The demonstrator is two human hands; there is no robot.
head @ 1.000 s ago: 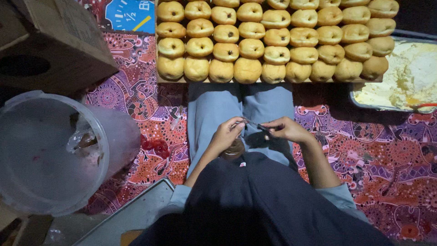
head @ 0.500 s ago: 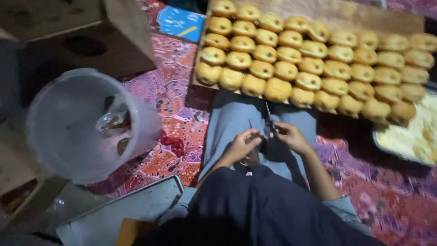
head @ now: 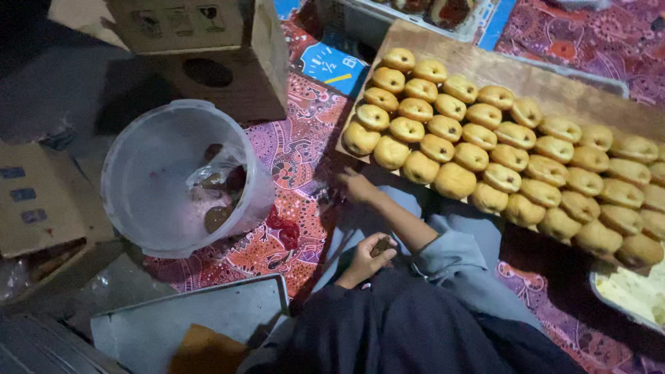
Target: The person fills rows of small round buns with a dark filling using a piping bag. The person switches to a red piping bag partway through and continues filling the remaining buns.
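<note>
The left hand (head: 366,260) rests in the lap, closed on a small dark lump (head: 382,244). The right hand (head: 355,185) reaches out to the patterned mat (head: 291,149) just by the board (head: 485,66); whether it grips anything, I cannot tell. That sleeve could brush the nearest buns (head: 454,180) and dent them. The tub (head: 181,176) holds a crumpled bag with dark bits.
</note>
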